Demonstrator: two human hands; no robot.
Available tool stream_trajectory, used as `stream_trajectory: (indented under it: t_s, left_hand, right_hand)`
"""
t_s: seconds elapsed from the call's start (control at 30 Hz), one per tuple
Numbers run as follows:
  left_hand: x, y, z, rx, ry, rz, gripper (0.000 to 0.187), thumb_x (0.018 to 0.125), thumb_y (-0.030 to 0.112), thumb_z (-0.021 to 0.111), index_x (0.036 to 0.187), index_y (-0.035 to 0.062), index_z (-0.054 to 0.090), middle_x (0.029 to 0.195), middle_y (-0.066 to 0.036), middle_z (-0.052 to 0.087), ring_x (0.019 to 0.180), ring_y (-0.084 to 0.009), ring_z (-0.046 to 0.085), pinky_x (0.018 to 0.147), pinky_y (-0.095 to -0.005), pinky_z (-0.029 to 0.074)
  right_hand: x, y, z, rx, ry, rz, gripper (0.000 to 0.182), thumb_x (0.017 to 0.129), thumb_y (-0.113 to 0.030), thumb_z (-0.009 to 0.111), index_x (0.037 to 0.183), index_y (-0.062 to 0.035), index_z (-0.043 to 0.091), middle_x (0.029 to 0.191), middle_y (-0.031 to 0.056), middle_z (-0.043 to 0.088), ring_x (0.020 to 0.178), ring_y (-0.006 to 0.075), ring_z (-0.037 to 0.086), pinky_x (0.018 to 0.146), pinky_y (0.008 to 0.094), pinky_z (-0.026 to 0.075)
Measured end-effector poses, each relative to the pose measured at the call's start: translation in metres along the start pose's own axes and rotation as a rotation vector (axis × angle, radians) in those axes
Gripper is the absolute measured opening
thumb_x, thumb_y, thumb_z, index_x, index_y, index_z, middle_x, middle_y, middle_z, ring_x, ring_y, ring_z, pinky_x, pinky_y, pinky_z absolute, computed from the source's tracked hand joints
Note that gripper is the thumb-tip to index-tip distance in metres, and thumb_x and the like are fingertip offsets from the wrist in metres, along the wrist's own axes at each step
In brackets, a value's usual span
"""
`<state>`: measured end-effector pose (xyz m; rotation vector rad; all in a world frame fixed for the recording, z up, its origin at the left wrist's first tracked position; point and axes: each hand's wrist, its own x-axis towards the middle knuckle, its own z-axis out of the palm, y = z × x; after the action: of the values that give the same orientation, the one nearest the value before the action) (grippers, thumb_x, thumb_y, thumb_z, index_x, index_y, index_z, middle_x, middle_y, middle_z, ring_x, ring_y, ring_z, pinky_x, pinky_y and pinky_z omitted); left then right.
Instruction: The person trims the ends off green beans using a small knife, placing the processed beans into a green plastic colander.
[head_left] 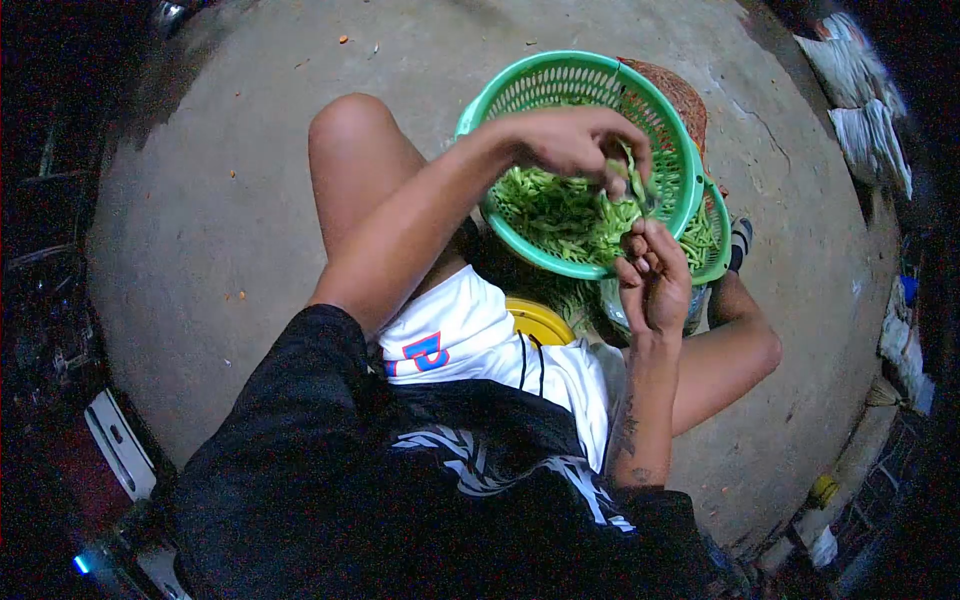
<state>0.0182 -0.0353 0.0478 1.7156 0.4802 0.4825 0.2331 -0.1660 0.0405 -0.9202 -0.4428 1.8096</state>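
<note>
My left hand reaches over the large green basket, its fingers curled round a thin green bean that is partly blurred. Just below it, at the basket's near rim, my right hand is closed in a pinch, palm turned up. Between the two hands shows a small dark thing, too smeared to name; the right fingertips are right beside it. Shredded green pieces lie heaped in the large basket.
Under the large basket's right side sits a smaller green basket with whole beans. A reddish-brown mesh bag lies behind. A yellow round object is between my legs. White sacks are at the far right of the concrete floor.
</note>
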Motion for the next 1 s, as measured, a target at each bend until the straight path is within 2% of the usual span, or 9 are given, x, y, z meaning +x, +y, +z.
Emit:
stream_trajectory:
  t_s: [0.07, 0.23, 0.57, 0.67, 0.7, 0.77, 0.83, 0.9, 1.0]
  left_hand:
    - [-0.005, -0.003, -0.015, -0.224, 0.040, -0.108, 0.029, 0.087, 0.006, 0.073, 0.113, 0.0018, 0.062, 0.094, -0.005, 0.068, 0.086, -0.0109, 0.064, 0.075, -0.0286, 0.051]
    - [-0.001, 0.006, 0.014, -0.136, -0.082, -0.116, 0.033, 0.088, 0.007, 0.072, 0.118, 0.0012, 0.062, 0.098, -0.005, 0.068, 0.091, -0.0131, 0.064, 0.083, -0.0298, 0.051]
    - [-0.008, 0.011, -0.004, 0.050, 0.051, -0.067, 0.031, 0.087, 0.014, 0.075, 0.114, 0.0018, 0.066, 0.103, -0.005, 0.067, 0.100, -0.0139, 0.060, 0.089, -0.0328, 0.050]
    - [-0.005, -0.002, -0.006, 0.145, 0.110, 0.000, 0.029, 0.087, 0.013, 0.075, 0.113, 0.0023, 0.067, 0.102, -0.005, 0.067, 0.099, -0.0154, 0.060, 0.091, -0.0339, 0.049]
    - [-0.006, 0.000, -0.008, 0.194, 0.127, -0.161, 0.027, 0.087, 0.011, 0.074, 0.112, 0.0020, 0.067, 0.104, -0.007, 0.068, 0.101, -0.0172, 0.061, 0.092, -0.0343, 0.049]
    - [-0.008, 0.000, -0.007, 0.247, 0.107, -0.138, 0.026, 0.088, 0.010, 0.073, 0.111, 0.0018, 0.066, 0.104, -0.007, 0.069, 0.101, -0.0174, 0.062, 0.092, -0.0343, 0.049]
    - [-0.011, 0.005, 0.001, 0.347, 0.136, -0.107, 0.022, 0.090, 0.008, 0.070, 0.110, 0.0014, 0.065, 0.103, -0.007, 0.069, 0.100, -0.0166, 0.063, 0.091, -0.0327, 0.050]
    - [-0.010, 0.003, 0.007, 0.235, 0.151, -0.154, 0.023, 0.093, 0.011, 0.070, 0.114, 0.0022, 0.063, 0.103, -0.006, 0.068, 0.100, -0.0160, 0.063, 0.089, -0.0314, 0.051]
    - [-0.014, 0.018, 0.015, 0.251, 0.237, -0.202, 0.024, 0.096, 0.011, 0.068, 0.117, 0.0020, 0.063, 0.106, -0.005, 0.069, 0.098, -0.0148, 0.064, 0.088, -0.0314, 0.053]
  right_hand:
    - [-0.001, -0.001, -0.003, -0.003, -0.004, -0.010, 0.015, 0.099, -0.015, 0.061, 0.104, -0.0003, 0.063, 0.079, 0.0003, 0.054, 0.061, 0.0041, 0.040, 0.049, 0.0187, 0.032]
    - [0.002, 0.005, 0.002, 0.003, 0.027, -0.037, 0.014, 0.099, -0.013, 0.060, 0.106, -0.0017, 0.063, 0.082, 0.0005, 0.056, 0.064, 0.0043, 0.044, 0.050, 0.0189, 0.033]
    - [0.007, 0.001, -0.003, -0.066, 0.027, -0.034, 0.015, 0.100, -0.018, 0.064, 0.097, -0.0046, 0.067, 0.081, -0.0013, 0.060, 0.066, 0.0025, 0.048, 0.049, 0.0188, 0.033]
    - [0.006, -0.002, -0.012, -0.356, 0.234, -0.050, 0.016, 0.098, -0.020, 0.069, 0.091, -0.0051, 0.070, 0.080, -0.0028, 0.062, 0.069, 0.0026, 0.052, 0.057, 0.0185, 0.039]
    - [0.002, -0.007, -0.016, -0.458, 0.247, -0.174, 0.016, 0.097, -0.020, 0.071, 0.091, -0.0047, 0.071, 0.081, -0.0028, 0.065, 0.073, 0.0037, 0.054, 0.063, 0.0190, 0.042]
    - [-0.018, -0.029, -0.029, -0.733, 0.294, -0.376, 0.014, 0.094, -0.017, 0.075, 0.098, -0.0025, 0.074, 0.092, -0.0007, 0.071, 0.083, 0.0081, 0.061, 0.082, 0.0224, 0.046]
    - [-0.071, -0.064, 0.018, -1.025, 0.553, -0.466, 0.013, 0.097, -0.013, 0.070, 0.103, -0.0018, 0.074, 0.102, 0.0035, 0.071, 0.093, 0.0104, 0.063, 0.088, 0.0262, 0.049]
    - [-0.105, -0.074, -0.046, -1.012, 0.593, -0.792, 0.017, 0.099, -0.014, 0.068, 0.111, -0.0033, 0.072, 0.109, 0.0049, 0.070, 0.096, 0.0111, 0.062, 0.087, 0.0265, 0.049]
    - [-0.200, -0.071, -0.139, -0.894, 0.904, -0.544, 0.028, 0.102, -0.024, 0.064, 0.122, -0.0054, 0.068, 0.114, 0.0052, 0.070, 0.098, 0.0129, 0.063, 0.084, 0.0273, 0.050]
